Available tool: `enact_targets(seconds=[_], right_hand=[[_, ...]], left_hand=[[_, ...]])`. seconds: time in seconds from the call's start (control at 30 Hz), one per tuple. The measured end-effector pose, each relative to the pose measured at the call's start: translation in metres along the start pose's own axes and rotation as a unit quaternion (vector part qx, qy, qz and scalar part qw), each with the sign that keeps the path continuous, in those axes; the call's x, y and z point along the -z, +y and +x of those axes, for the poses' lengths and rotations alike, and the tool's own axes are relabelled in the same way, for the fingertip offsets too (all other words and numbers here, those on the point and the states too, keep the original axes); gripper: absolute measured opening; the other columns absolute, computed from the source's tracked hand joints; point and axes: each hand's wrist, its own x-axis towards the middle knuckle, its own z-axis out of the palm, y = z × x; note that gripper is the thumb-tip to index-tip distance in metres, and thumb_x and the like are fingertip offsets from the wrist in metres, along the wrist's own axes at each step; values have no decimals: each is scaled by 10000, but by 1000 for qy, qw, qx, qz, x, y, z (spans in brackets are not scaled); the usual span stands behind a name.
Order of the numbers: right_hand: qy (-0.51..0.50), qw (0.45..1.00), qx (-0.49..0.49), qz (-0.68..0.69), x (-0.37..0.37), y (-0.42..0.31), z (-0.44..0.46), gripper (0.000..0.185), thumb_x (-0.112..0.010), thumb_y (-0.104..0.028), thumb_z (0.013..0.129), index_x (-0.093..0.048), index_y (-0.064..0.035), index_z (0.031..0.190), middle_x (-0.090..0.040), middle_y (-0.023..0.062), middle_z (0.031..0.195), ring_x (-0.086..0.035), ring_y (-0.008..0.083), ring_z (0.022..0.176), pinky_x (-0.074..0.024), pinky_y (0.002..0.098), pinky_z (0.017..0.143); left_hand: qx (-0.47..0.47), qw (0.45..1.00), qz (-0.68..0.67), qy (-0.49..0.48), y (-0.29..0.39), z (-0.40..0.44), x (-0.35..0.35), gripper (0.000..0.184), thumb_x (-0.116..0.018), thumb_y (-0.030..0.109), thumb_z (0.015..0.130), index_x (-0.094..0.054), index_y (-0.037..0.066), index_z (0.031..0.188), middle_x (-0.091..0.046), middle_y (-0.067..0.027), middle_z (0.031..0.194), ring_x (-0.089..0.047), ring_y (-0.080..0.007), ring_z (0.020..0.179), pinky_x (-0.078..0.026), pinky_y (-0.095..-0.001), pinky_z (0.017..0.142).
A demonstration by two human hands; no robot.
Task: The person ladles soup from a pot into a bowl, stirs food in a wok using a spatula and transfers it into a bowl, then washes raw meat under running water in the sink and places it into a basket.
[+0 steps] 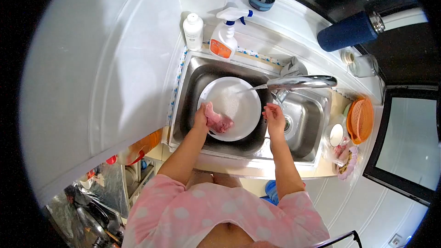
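My left hand (201, 117) is closed around the near end of a piece of raw pink meat (219, 121). The meat hangs over the left inside of a white basin (248, 131), which sits in the larger sink bowl. Water runs from the chrome faucet (301, 81) into the basin, where the surface looks cloudy and bubbly. Over the divider between the two sink bowls, my right hand (274, 118) is raised beside the basin's right rim. Its fingers are loosely bent and apart, and I see nothing held in them.
Behind the sink stand a white bottle (193, 32) and a spray bottle (223, 36). A dark blue flask (347, 32) and a glass jar (365, 66) are on the sill. Orange baskets (360, 119) and a white cup (335, 134) stand right of the smaller sink bowl (305, 133).
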Motion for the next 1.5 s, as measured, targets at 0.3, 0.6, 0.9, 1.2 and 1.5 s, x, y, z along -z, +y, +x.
enact_targets(seconds=[0.3,0.6,0.9,1.2,1.5], right_hand=[[2,998,37,42,-37,14,-18,218,-572,-129,867,-546,-35,1062,-589,41,844,-562,125,745,-460,253,651],[159,933,211,-244,-10,-47,23,330,-649,-112,789,-524,-34,1083,-486,143,1044,-535,228,726,-463,302,642],[153,896,273,-315,7,-37,18,348,-670,-125,751,-560,-53,1072,-517,151,1043,-550,322,837,-436,394,793],[107,901,274,-319,-2,-24,45,210,-565,-257,851,-608,-56,893,-627,123,856,-574,283,867,-307,449,967],[89,899,291,-314,1,-8,61,233,-563,-286,853,-599,-57,833,-624,100,802,-583,260,805,-236,447,1013]], left_hand=[[29,999,-5,22,12,-34,-43,447,-464,439,909,-562,28,1055,-598,-60,894,-579,-195,821,-489,-335,715],[67,909,-112,-395,36,-12,-23,325,-483,441,902,-534,131,818,-523,1,658,-516,-112,631,-427,-253,627],[95,986,133,-36,16,-13,-82,190,-579,265,849,-558,175,1015,-554,17,1104,-491,-137,1066,-364,-372,901],[105,979,175,21,-3,-1,-28,317,-557,202,846,-508,189,1159,-528,5,1125,-476,-169,1082,-365,-378,929],[112,968,210,74,-5,21,20,445,-586,225,818,-436,207,1237,-480,17,1204,-431,-152,1117,-378,-368,904]])
